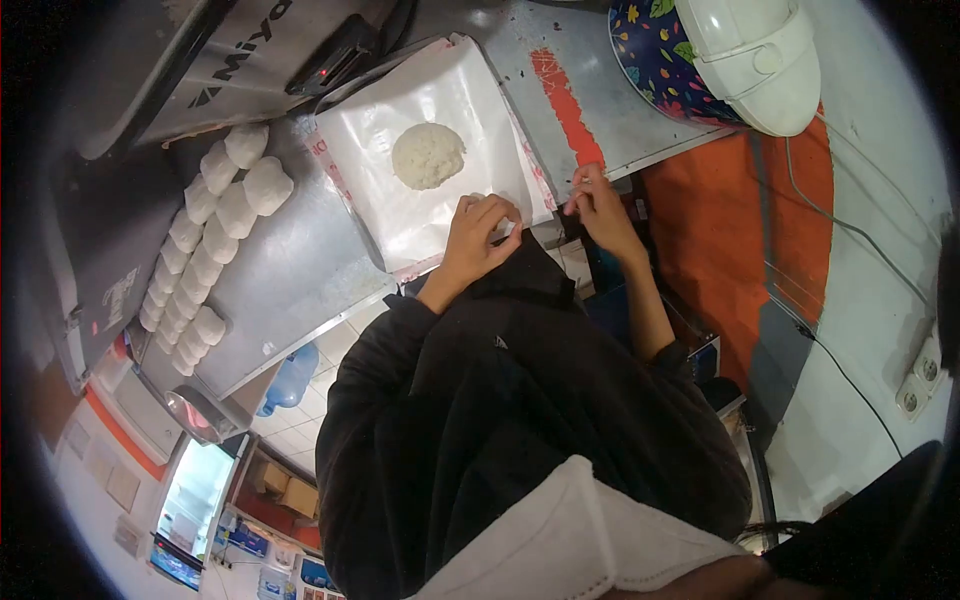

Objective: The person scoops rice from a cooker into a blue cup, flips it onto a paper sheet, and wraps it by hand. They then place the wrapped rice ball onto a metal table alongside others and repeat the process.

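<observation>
A flattened round mound of white rice (pixel 428 156) lies on a stack of white wrapping paper (pixel 375 215) with red print along its edges. My left hand (pixel 483 235) is at the stack's near edge, below the rice, with curled fingers and the thumb close to them. Something small and white shows between them, too small to name. To the right of the paper, my right hand (pixel 600 208) hovers by the counter's edge near an orange strip (pixel 567 110). Its fingers are drawn together; what they hold, if anything, is hidden.
Rows of white wrapped packets (pixel 205 268) line the left of the metal counter (pixel 290 300). A white-lidded rice container with a patterned dark blue body (pixel 665 65) stands at the upper right. Behind the paper lies a black device (pixel 335 55). Cables hang along the right wall.
</observation>
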Demonstrator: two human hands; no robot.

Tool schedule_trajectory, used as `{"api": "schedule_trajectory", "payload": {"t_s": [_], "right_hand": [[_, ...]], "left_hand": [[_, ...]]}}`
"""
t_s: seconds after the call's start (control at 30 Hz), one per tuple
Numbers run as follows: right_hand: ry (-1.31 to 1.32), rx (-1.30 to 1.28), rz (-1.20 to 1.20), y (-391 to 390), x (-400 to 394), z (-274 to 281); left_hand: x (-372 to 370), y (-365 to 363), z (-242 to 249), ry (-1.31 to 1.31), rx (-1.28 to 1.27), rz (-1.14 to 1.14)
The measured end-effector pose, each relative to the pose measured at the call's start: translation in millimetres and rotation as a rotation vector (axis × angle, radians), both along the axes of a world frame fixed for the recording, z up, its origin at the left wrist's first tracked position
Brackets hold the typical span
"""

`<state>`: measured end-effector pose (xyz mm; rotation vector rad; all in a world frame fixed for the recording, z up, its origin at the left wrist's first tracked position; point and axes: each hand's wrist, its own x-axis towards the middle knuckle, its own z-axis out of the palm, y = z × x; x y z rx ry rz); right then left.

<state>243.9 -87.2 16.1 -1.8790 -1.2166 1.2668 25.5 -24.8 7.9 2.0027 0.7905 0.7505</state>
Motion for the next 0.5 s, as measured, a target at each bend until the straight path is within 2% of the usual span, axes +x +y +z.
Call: {"api": "schedule_trajectory", "payload": {"t_s": [0.03,0.1,0.23,0.3,0.33,0.4,0.43,0.5], "right_hand": [[0.001,0.001,0.005,6,-1,2],[-0.534,0.063,0.227,19,-7,9],[-0.589,0.031,0.230,59,-15,24],[-0.798,0.339,0.182,71,-13,22],[-0.795,0.344,0.187,75,-14,25],[-1.238,0.580,0.156,84,-14,34],[-1.234,0.586,0.162,88,-15,33],[-0.906,0.687,0.007,98,-16,30]], "left_hand": [[-2,0,1,0.009,-0.041,-0.009],[-4,0,0,0.014,-0.067,-0.023],[-4,2,-6,-0.010,-0.069,-0.071],[-4,-1,-2,-0.033,-0.078,-0.013],[-5,-2,1,-0.059,-0.089,0.036],[-9,-1,10,-0.070,-0.080,0.046],[-11,0,12,-0.081,-0.073,0.051],[-12,0,11,-0.087,-0.030,0.050]]}}
